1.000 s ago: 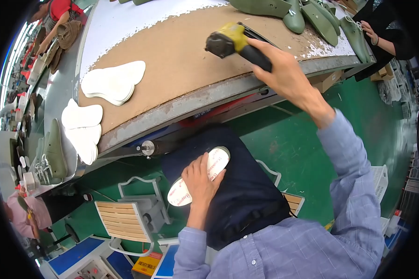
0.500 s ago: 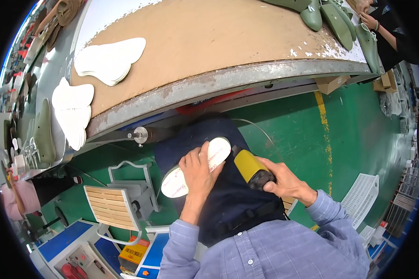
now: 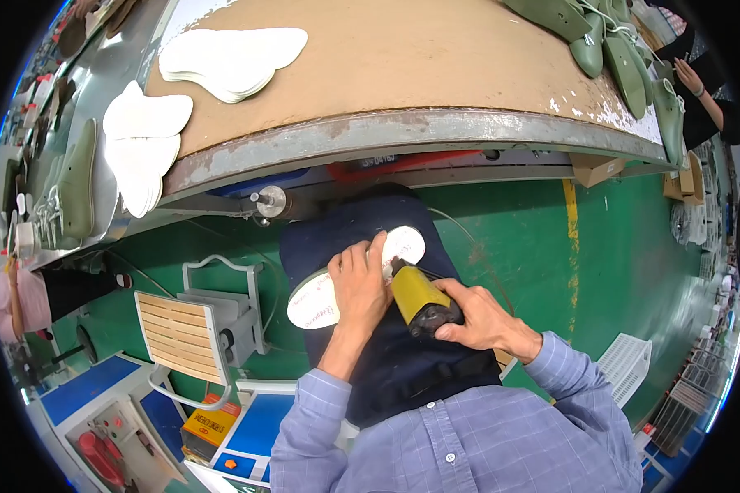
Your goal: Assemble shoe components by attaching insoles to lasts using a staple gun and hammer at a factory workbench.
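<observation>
My left hand [image 3: 360,286] is wrapped over the middle of a shoe last [image 3: 315,301], whose white insole faces up across my dark-aproned lap. Red markings run along the insole, and its middle is hidden under my fingers. In my right hand [image 3: 477,315] is a yellow and black staple gun [image 3: 420,293], gripped by its black end. The tool's narrow black nose meets the insole just beside my left fingers. Whether it presses on the surface I cannot tell.
Stacks of white insole pieces [image 3: 232,62] lie on the brown-topped workbench [image 3: 403,74]. Green shoe lasts [image 3: 625,76] crowd its right end, near another person's hand [image 3: 689,76]. A slatted chair [image 3: 182,335] stands left on the green floor. A metal cylinder [image 3: 271,201] juts out beneath the bench.
The staple gun has moved left, from beside the shoe last onto the insole near my left fingers. My left hand keeps its hold. The whole view has shifted slightly.
</observation>
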A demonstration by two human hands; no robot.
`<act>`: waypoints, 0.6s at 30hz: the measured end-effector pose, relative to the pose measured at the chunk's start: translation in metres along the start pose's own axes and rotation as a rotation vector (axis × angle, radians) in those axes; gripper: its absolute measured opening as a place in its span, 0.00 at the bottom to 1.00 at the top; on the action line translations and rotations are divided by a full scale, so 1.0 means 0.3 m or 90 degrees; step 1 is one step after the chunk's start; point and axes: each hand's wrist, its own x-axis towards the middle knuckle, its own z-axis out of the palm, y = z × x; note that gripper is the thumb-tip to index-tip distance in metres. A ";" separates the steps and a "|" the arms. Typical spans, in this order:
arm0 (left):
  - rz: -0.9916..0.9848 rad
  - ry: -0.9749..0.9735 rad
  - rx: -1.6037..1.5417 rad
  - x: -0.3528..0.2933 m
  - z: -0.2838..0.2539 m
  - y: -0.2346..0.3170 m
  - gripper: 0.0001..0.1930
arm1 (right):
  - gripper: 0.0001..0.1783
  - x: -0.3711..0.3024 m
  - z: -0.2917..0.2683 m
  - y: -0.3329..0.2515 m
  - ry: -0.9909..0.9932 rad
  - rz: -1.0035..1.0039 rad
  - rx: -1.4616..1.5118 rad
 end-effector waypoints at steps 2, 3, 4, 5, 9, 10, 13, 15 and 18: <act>-0.009 -0.003 -0.022 -0.017 0.009 -0.023 0.40 | 0.47 0.021 0.020 -0.046 -0.056 -0.022 -0.048; -0.017 0.002 -0.022 -0.028 0.003 -0.041 0.40 | 0.47 0.031 0.028 -0.064 -0.063 -0.026 -0.053; 0.020 0.008 -0.059 -0.044 -0.008 -0.068 0.39 | 0.46 0.041 0.037 -0.083 -0.092 -0.016 -0.059; 0.055 0.014 -0.096 -0.063 -0.023 -0.099 0.37 | 0.45 0.051 0.047 -0.096 -0.123 -0.006 -0.067; 0.005 0.016 -0.083 -0.219 -0.147 -0.222 0.34 | 0.48 0.082 0.088 -0.138 -0.167 -0.031 -0.094; -0.010 0.032 -0.110 -0.257 -0.157 -0.255 0.34 | 0.48 0.091 0.103 -0.153 -0.187 -0.038 -0.099; -0.041 0.057 -0.243 -0.314 -0.153 -0.309 0.34 | 0.49 0.116 0.155 -0.183 -0.238 -0.033 -0.129; -0.074 0.074 -0.289 -0.320 -0.141 -0.299 0.34 | 0.47 0.130 0.201 -0.188 -0.224 -0.062 -0.115; -0.078 0.110 -0.355 -0.330 -0.121 -0.300 0.34 | 0.47 0.133 0.246 -0.201 -0.216 -0.068 -0.098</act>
